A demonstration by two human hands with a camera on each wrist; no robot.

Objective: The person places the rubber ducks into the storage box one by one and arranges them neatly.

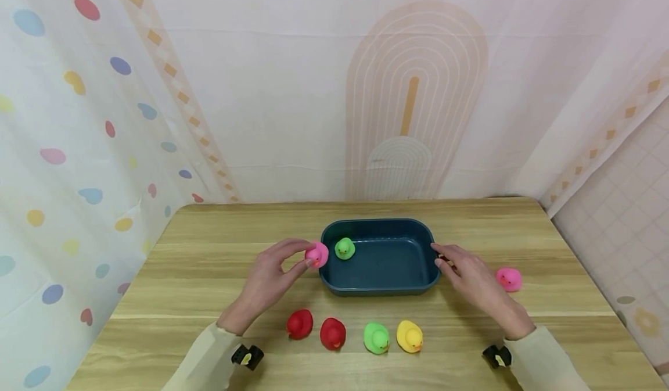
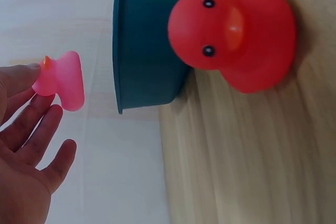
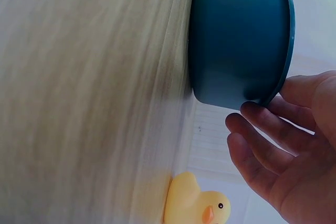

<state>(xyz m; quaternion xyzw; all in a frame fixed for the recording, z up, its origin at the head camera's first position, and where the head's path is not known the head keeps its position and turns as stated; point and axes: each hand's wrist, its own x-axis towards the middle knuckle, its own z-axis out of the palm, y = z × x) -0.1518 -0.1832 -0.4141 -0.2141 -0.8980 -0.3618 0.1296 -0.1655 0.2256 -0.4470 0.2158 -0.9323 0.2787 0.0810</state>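
Observation:
My left hand (image 1: 272, 272) pinches a pink rubber duck (image 1: 316, 255) between thumb and fingers, raised at the left rim of a dark teal container (image 1: 381, 291). In the left wrist view the pink duck (image 2: 68, 80) is tipped sideways, beside the container's wall (image 2: 149, 51). At the container's right end, my right hand (image 1: 473, 277) holds the rim with thumb and fingertips, as the right wrist view shows at the container's corner (image 3: 247, 61). A green duck (image 1: 345, 248) sits inside the container, toward its left end.
In front of the container stand two red ducks (image 1: 300, 324), a green duck (image 1: 377, 337) and a yellow duck (image 1: 410, 337). Another pink duck (image 1: 509, 279) lies right of my right hand. A patterned curtain (image 1: 272, 100) hangs behind the wooden table (image 1: 219, 222).

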